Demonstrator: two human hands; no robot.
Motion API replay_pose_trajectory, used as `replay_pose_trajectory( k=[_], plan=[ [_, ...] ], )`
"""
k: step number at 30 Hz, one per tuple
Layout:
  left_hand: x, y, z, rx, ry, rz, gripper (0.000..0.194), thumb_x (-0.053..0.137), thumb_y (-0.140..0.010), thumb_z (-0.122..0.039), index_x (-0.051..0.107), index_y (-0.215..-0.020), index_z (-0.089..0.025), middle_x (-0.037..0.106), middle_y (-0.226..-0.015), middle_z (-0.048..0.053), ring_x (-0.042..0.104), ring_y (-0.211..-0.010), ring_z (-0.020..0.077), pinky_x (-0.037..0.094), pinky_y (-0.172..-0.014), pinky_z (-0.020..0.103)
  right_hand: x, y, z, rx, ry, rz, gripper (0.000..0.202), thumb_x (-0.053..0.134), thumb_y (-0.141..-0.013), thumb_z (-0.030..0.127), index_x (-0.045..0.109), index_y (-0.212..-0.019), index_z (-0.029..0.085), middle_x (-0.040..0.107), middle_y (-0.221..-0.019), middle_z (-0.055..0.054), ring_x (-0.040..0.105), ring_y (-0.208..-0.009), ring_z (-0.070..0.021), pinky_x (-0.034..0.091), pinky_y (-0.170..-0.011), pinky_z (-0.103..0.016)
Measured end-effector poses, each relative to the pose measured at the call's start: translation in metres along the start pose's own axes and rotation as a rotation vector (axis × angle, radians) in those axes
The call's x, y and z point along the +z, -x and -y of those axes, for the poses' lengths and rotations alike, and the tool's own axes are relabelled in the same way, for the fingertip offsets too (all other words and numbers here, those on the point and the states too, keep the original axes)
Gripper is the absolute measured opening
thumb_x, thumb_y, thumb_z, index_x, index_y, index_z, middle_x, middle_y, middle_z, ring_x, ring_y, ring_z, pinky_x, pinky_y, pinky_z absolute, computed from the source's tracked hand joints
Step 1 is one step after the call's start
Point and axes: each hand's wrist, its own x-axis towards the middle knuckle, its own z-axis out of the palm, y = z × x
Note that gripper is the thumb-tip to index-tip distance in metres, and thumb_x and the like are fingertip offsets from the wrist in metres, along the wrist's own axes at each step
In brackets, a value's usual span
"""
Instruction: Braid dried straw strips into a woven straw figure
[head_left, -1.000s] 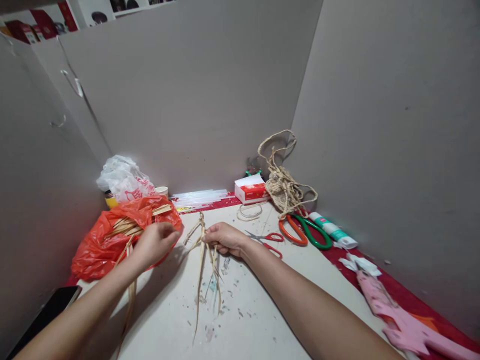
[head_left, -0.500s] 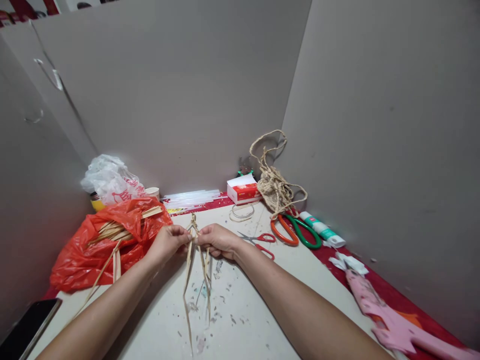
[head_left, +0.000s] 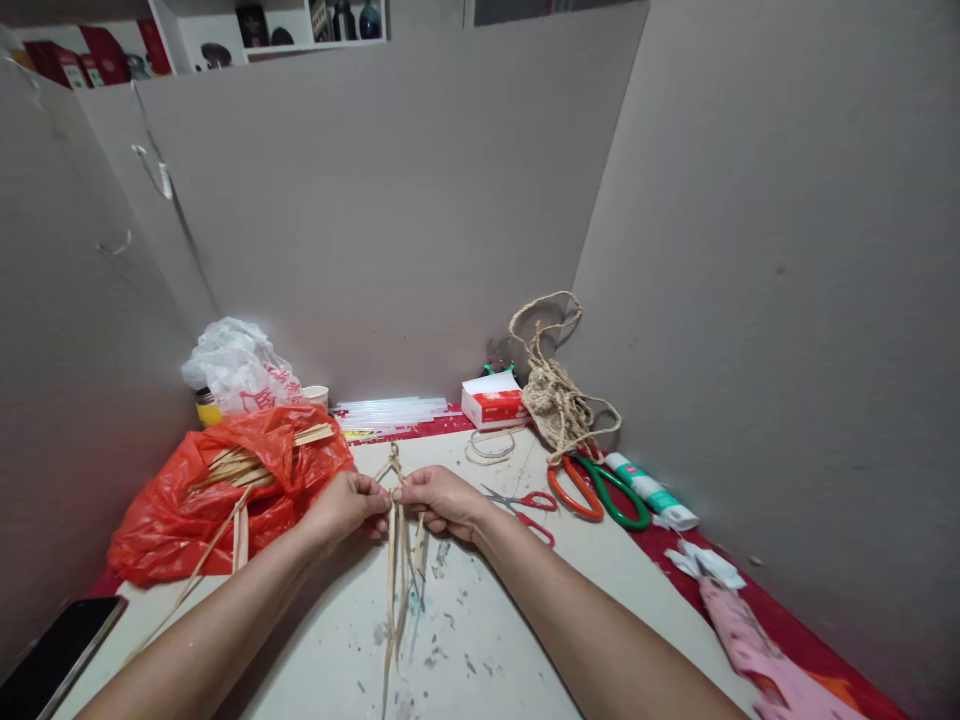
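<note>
Both hands meet over the pale board, pinching a small piece made of dry straw-coloured strips (head_left: 391, 590). My left hand (head_left: 351, 508) holds it from the left between thumb and fingers. From the right, my right hand (head_left: 442, 502) pinches it with the fingertips almost touching the left ones. Above the fingers a short knotted or braided end (head_left: 394, 460) points away from me. Several loose strips hang down toward me below the hands. Exactly how the strips cross between the fingertips is hidden.
A red plastic bag (head_left: 165, 520) of strips lies left, near a phone (head_left: 64, 650). Small red-handled scissors (head_left: 534, 502), large orange-and-green-handled shears (head_left: 619, 495), a rope bundle (head_left: 559, 410), a red-white box (head_left: 495, 402) and a pink glue gun (head_left: 757, 650) lie right. Grey panels enclose the board.
The camera view has tilted up, showing more shelf. Both hands still pinch the piece; the hanging strips, spread apart before, now hang closer together.
</note>
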Motion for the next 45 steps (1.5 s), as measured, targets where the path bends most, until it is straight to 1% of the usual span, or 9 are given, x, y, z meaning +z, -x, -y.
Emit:
replay_pose_trajectory(
  k=[9,14,19,27,29,33,35,39,45],
  plan=[
    [0.003,-0.001,0.002,-0.051,0.06,-0.004,0.026,0.072,-0.057,-0.029,0.053,-0.065,-0.013,0.06,-0.048,0.002,0.055,-0.044,0.0103,0.048,-0.051,0.024,0.002,-0.001,0.0,0.003,0.034,-0.027,0.021,0.063,-0.063,0.019,0.042,-0.059,0.017,0.032,-0.038,0.011,0.018,-0.029,-0.0004,0.009,-0.03,-0.016],
    [0.009,0.0,0.004,-0.017,0.086,-0.045,0.024,0.07,-0.057,-0.029,0.053,-0.064,-0.014,0.058,-0.047,0.0,0.052,-0.043,0.0092,0.045,-0.049,0.023,0.001,-0.001,0.0,-0.001,0.033,-0.022,0.019,0.06,-0.064,0.018,0.042,-0.059,0.018,0.032,-0.038,0.012,0.019,-0.029,-0.0005,0.01,-0.03,-0.016],
    [0.014,-0.004,0.016,0.17,0.036,-0.108,0.023,0.065,-0.062,-0.033,0.051,-0.061,-0.014,0.051,-0.045,-0.004,0.044,-0.04,0.0066,0.036,-0.045,0.019,0.004,0.0,0.002,0.005,0.018,-0.037,0.018,0.057,-0.065,0.015,0.041,-0.057,0.017,0.032,-0.037,0.011,0.019,-0.029,-0.0006,0.01,-0.03,-0.015],
    [0.011,0.002,0.025,0.424,-0.334,-0.245,0.018,0.055,-0.073,-0.03,0.057,-0.065,-0.014,0.05,-0.053,-0.003,0.042,-0.049,0.0076,0.03,-0.048,0.019,0.006,-0.003,0.003,0.04,-0.008,-0.052,0.018,0.055,-0.066,0.011,0.041,-0.057,0.017,0.032,-0.038,0.011,0.02,-0.028,-0.0009,0.01,-0.03,-0.015],
    [0.011,0.002,0.022,0.401,-0.337,-0.245,0.018,0.056,-0.072,-0.03,0.056,-0.064,-0.014,0.051,-0.053,-0.003,0.042,-0.048,0.0078,0.03,-0.047,0.019,0.006,-0.003,0.002,0.044,-0.014,-0.052,0.018,0.056,-0.066,0.011,0.041,-0.057,0.017,0.033,-0.038,0.011,0.02,-0.029,-0.0008,0.011,-0.03,-0.015],
    [0.007,-0.002,0.012,0.224,-0.157,-0.104,0.021,0.061,-0.067,-0.034,0.053,-0.063,-0.015,0.05,-0.048,-0.004,0.043,-0.044,0.0082,0.033,-0.046,0.02,0.004,-0.003,0.001,0.029,-0.024,-0.051,0.022,0.061,-0.066,0.014,0.041,-0.058,0.017,0.033,-0.038,0.011,0.02,-0.03,-0.0004,0.011,-0.03,-0.015],
    [0.004,-0.003,0.006,0.168,-0.082,-0.073,0.022,0.064,-0.063,-0.033,0.052,-0.062,-0.015,0.049,-0.047,-0.005,0.042,-0.042,0.0071,0.034,-0.045,0.02,0.003,-0.003,0.0,0.026,-0.02,-0.035,0.024,0.063,-0.067,0.018,0.041,-0.058,0.017,0.035,-0.039,0.01,0.02,-0.03,-0.0002,0.011,-0.03,-0.014],
    [0.003,-0.001,0.0,0.101,-0.036,-0.066,0.025,0.068,-0.059,-0.034,0.051,-0.062,-0.015,0.047,-0.045,-0.006,0.041,-0.041,0.0062,0.036,-0.045,0.02,0.002,-0.001,0.0,0.021,0.017,-0.008,0.023,0.064,-0.066,0.02,0.043,-0.059,0.017,0.035,-0.039,0.01,0.02,-0.03,-0.0003,0.011,-0.03,-0.015],
    [0.005,0.001,0.004,0.046,0.058,-0.01,0.033,0.071,-0.057,-0.039,0.05,-0.063,-0.015,0.053,-0.049,-0.003,0.045,-0.043,0.007,0.042,-0.049,0.022,0.004,-0.001,0.0,0.021,0.056,-0.035,0.023,0.064,-0.064,0.015,0.042,-0.058,0.017,0.032,-0.037,0.012,0.019,-0.029,-0.0004,0.011,-0.03,-0.015]
  ],
)
